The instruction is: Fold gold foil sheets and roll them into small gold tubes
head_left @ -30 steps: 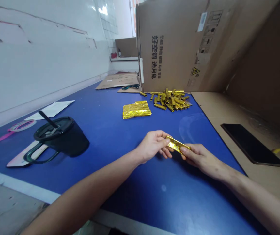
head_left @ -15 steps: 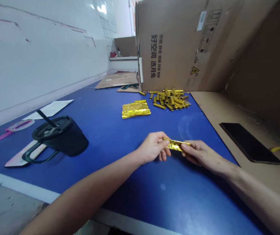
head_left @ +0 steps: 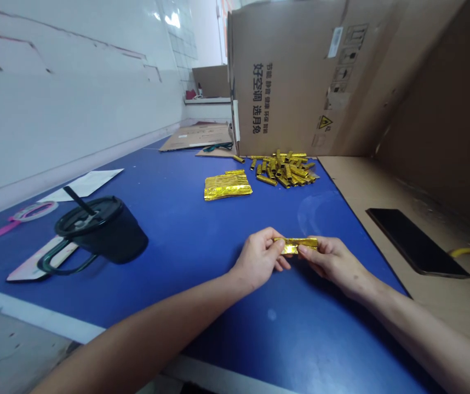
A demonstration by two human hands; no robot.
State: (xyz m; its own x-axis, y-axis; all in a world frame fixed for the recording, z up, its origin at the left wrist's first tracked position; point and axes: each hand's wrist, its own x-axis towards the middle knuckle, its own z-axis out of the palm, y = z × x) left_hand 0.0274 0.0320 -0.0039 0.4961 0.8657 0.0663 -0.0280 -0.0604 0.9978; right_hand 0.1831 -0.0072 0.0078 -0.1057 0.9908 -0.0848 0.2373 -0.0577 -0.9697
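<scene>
Between my two hands is a strip of shiny gold foil paper (head_left: 291, 249), creased along its length. My left hand (head_left: 260, 254) pinches its left end between thumb and fingers. Closed on the right end is my right hand (head_left: 328, 257), its thumb lying on the foil's near side. Beyond the hands, a flat stack of gold foil paper (head_left: 227, 187) lies on the blue table (head_left: 177, 219). Behind it to the right sits a heap of small folded gold foil tubes (head_left: 286, 169), against the big cardboard box.
A dark lidded mug with a straw (head_left: 105, 230) stands at the left, by a pale-cased phone (head_left: 33, 262), a roll of tape (head_left: 35, 212) and a paper sheet (head_left: 85, 183). A large cardboard box (head_left: 296, 82) rises at the back. A black tablet-like slab (head_left: 418, 241) lies right on cardboard.
The gold foil strip now lies more level, with its fold line opened wider. My right thumb has shifted left along it. Both hands stay on the strip.
</scene>
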